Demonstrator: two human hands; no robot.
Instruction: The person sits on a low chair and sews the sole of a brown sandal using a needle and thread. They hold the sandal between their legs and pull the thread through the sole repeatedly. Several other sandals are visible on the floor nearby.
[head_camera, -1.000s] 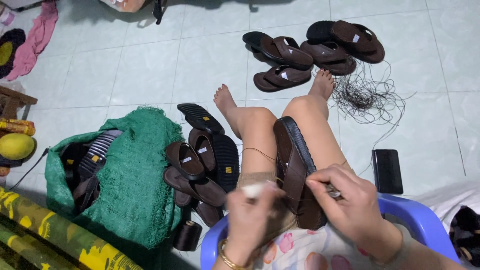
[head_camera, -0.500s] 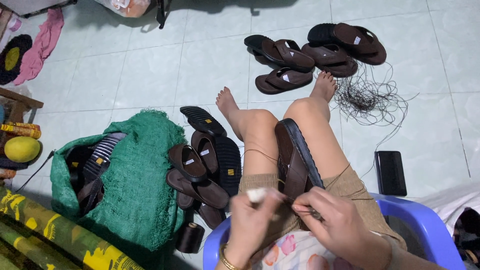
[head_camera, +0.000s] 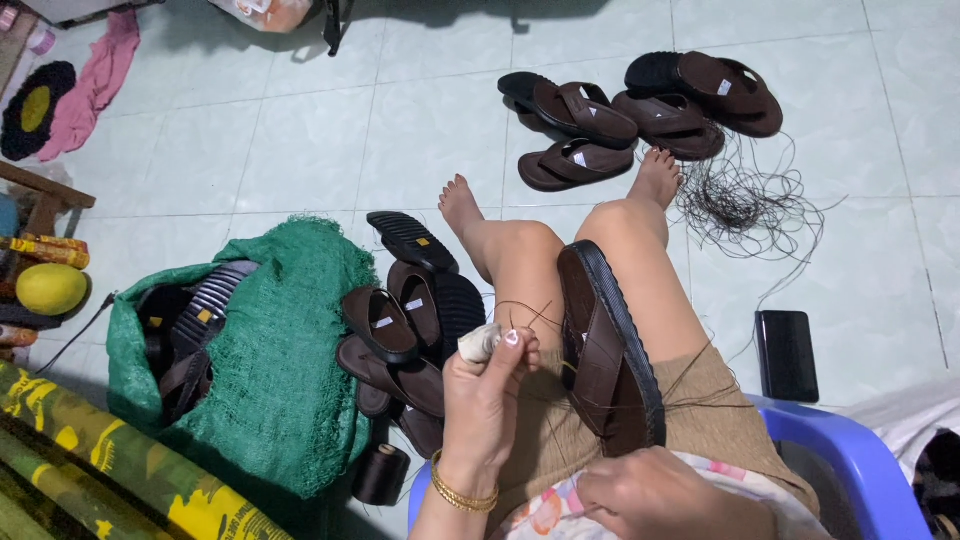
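Note:
A brown sandal (head_camera: 603, 345) with a black sole lies lengthwise on my right thigh, strap side up. My left hand (head_camera: 487, 393) is raised beside my left knee, its fingers pinched on dark thread, with white wrapping on one fingertip. Thin strands of dark thread (head_camera: 660, 385) run from it across my lap toward the sandal. My right hand (head_camera: 655, 497) is low near my body, closed on the thread below the sandal's heel end. I sit on a blue plastic chair (head_camera: 845, 455).
A pile of brown sandals (head_camera: 405, 335) lies by my left leg. A green net sack (head_camera: 270, 355) holds more. Finished sandals (head_camera: 640, 105) lie past my feet beside a tangle of dark thread (head_camera: 745, 200). A black phone (head_camera: 786, 354) and a thread spool (head_camera: 381, 473) are on the floor.
My right hand has pulled back from the sandal toward my body, drawing the thread along. My left hand has lifted slightly beside the knee.

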